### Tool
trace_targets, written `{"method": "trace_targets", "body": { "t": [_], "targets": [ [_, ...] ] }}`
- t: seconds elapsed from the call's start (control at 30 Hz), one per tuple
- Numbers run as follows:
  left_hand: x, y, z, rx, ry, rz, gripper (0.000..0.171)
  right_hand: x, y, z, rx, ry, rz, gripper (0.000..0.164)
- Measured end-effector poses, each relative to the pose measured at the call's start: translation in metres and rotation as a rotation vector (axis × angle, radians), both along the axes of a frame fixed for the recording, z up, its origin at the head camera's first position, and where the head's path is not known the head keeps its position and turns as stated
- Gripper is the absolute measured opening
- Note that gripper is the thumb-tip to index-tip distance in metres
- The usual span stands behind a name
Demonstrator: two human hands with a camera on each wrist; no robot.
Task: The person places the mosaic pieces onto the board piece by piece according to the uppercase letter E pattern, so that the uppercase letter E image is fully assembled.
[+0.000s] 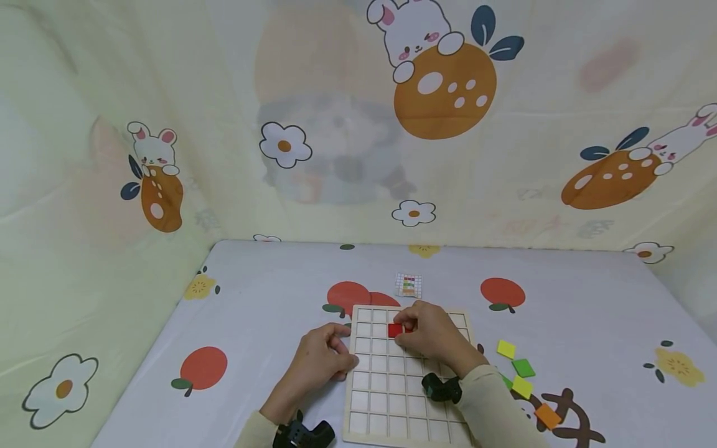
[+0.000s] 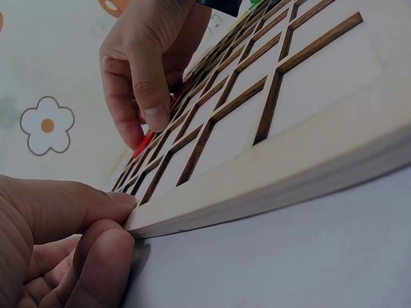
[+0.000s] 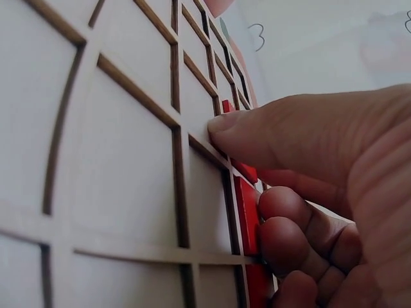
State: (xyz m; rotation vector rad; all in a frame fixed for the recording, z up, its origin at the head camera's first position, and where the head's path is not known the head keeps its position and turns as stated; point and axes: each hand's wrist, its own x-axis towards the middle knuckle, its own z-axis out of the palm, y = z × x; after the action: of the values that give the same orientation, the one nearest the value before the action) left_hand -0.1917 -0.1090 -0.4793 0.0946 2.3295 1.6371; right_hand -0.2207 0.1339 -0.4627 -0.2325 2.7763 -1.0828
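Note:
A pale wooden grid board [image 1: 378,400] lies on the table, with red square tiles [image 3: 247,215] in a row of cells near its far end. My right hand [image 1: 434,333] reaches over that row and pinches a red tile [image 1: 395,330] between thumb and fingers; the fingers partly hide it. More red shows beneath the hand. At the board's left edge my left hand [image 1: 322,358] grips the rim, its thumb [image 2: 119,205] on the frame and curled fingers against the side.
A small card [image 1: 409,285] printed with coloured squares lies beyond the board. Loose yellow [image 1: 506,348], green [image 1: 523,368] and orange tiles [image 1: 547,416] lie to the right, beside my right sleeve [image 1: 495,404]. Patterned curtains [image 1: 336,218] stand behind the table.

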Motion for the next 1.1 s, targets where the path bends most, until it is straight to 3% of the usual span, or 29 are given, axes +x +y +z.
{"method": "trace_targets", "body": {
  "t": [0.33,0.53,0.87,1.1],
  "targets": [
    [0.0,0.001,0.001,-0.008,-0.002,0.0,0.049,0.003,0.007,0.0,-0.046,0.028,0.027,0.032],
    [0.0,0.0,0.0,-0.014,-0.002,0.003,0.051,0.015,0.037,0.012,-0.102,0.108,0.017,0.039],
    [0.001,0.002,-0.001,-0.017,0.004,0.001,0.05,0.041,0.113,0.018,0.111,0.137,-0.124,0.038],
    [0.001,0.001,-0.002,-0.05,0.02,0.007,0.052,0.049,0.142,0.012,0.189,0.042,-0.161,0.041]
  ]
}}
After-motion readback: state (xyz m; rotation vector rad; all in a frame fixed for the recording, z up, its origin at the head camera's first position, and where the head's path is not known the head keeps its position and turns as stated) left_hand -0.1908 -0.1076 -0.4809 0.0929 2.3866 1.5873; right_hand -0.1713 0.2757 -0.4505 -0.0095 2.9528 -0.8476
